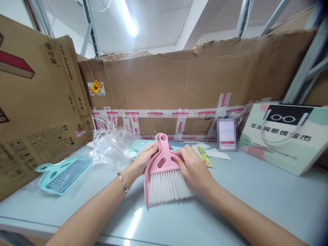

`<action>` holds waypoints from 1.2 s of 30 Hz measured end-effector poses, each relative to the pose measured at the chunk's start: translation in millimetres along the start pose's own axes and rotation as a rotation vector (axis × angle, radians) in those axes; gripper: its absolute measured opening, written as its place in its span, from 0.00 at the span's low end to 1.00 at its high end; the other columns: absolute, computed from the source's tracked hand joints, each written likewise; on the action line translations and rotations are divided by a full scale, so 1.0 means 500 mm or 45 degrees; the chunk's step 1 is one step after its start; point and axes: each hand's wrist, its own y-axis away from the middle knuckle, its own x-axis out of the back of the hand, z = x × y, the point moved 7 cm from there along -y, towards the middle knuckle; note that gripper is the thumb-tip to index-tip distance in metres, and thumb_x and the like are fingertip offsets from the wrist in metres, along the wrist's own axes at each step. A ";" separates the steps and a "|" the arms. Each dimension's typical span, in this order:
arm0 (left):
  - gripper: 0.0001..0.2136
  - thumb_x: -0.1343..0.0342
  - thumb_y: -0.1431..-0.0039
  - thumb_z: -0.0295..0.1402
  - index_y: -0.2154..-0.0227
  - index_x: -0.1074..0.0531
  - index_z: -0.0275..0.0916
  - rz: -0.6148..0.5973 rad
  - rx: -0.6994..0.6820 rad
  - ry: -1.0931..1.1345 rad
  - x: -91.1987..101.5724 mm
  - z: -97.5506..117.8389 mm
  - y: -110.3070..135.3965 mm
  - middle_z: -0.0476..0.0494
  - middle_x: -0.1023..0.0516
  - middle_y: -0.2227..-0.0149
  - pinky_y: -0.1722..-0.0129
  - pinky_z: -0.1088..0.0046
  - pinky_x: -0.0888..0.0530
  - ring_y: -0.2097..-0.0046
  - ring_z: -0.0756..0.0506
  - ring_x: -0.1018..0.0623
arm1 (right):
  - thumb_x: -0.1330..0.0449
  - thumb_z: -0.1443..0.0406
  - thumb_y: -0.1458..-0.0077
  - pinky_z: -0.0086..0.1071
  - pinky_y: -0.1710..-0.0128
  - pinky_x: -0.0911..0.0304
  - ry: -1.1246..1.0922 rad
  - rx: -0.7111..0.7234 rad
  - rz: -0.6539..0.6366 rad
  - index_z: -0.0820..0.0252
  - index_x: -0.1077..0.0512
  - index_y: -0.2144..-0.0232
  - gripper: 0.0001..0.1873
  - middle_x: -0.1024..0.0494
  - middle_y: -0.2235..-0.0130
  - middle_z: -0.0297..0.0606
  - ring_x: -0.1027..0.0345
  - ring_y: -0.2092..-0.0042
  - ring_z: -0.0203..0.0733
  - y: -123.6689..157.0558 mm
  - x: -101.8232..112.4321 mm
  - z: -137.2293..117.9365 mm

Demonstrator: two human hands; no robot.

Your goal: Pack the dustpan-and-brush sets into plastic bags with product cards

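Note:
A pink hand brush point(169, 186) with white bristles lies against a matching pink dustpan point(147, 188), their looped handles overlapping at the top. My left hand point(143, 159) is closed on the dustpan's left side near the handle, its fingertips partly hidden behind it. With thumb and fingers, my right hand point(193, 167) grips the brush at its right shoulder. Bristles point down toward me, above the grey tabletop point(246, 198).
On the left lies a turquoise dustpan-and-brush set point(68, 174) in clear plastic. Crumpled clear bags point(112, 147) and a yellow-green packet point(205, 156) lie behind my hands. Cardboard boxes point(159, 82) wall the back and left. A paper bag point(282, 143) stands right.

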 end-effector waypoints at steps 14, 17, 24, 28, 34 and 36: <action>0.16 0.39 0.53 0.38 0.63 0.27 0.34 -0.054 -0.120 -0.345 -0.008 0.016 -0.003 0.44 0.24 0.66 0.66 0.73 0.31 0.66 0.48 0.26 | 0.46 0.61 0.45 0.36 0.64 0.43 -0.284 -0.251 -0.049 0.58 0.40 0.72 0.07 0.33 0.67 0.37 0.39 0.64 0.42 -0.003 -0.012 0.033; 0.16 0.39 0.54 0.37 0.63 0.28 0.35 -0.040 -0.138 -0.383 -0.005 0.014 -0.009 0.44 0.24 0.65 0.64 0.72 0.31 0.64 0.47 0.26 | 0.45 0.59 0.48 0.35 0.65 0.41 -0.660 -0.407 -0.291 0.57 0.39 0.70 0.09 0.29 0.67 0.35 0.35 0.65 0.40 -0.011 -0.031 0.050; 0.18 0.45 0.48 0.36 0.55 0.30 0.35 -0.083 -0.218 -0.787 -0.042 0.004 -0.008 0.42 0.24 0.64 0.61 0.70 0.31 0.62 0.46 0.26 | 0.39 0.56 0.55 0.34 0.62 0.37 -1.302 -0.784 -0.582 0.60 0.32 0.61 0.20 0.23 0.67 0.37 0.30 0.63 0.41 -0.010 -0.051 0.088; 0.16 0.49 0.45 0.38 0.56 0.30 0.37 -0.008 -0.302 -1.186 -0.054 0.004 0.004 0.44 0.25 0.67 0.67 0.73 0.33 0.67 0.48 0.28 | 0.38 0.53 0.56 0.34 0.62 0.36 -1.510 -0.798 -0.750 0.62 0.27 0.62 0.21 0.22 0.66 0.39 0.29 0.64 0.41 0.007 -0.067 0.089; 0.13 0.53 0.42 0.38 0.61 0.29 0.38 -0.027 -0.349 -1.317 -0.063 0.008 0.015 0.49 0.26 0.74 0.71 0.75 0.36 0.73 0.50 0.30 | 0.35 0.53 0.61 0.33 0.65 0.36 -1.532 -0.914 -0.642 0.63 0.25 0.63 0.24 0.22 0.70 0.39 0.29 0.68 0.40 0.013 -0.073 0.092; 0.13 0.53 0.42 0.38 0.62 0.29 0.38 -0.029 -0.356 -1.311 -0.064 0.010 0.014 0.50 0.28 0.76 0.72 0.75 0.37 0.74 0.50 0.31 | 0.35 0.52 0.62 0.33 0.65 0.36 -1.450 -0.912 -0.584 0.63 0.24 0.65 0.24 0.22 0.71 0.38 0.29 0.67 0.41 0.010 -0.067 0.090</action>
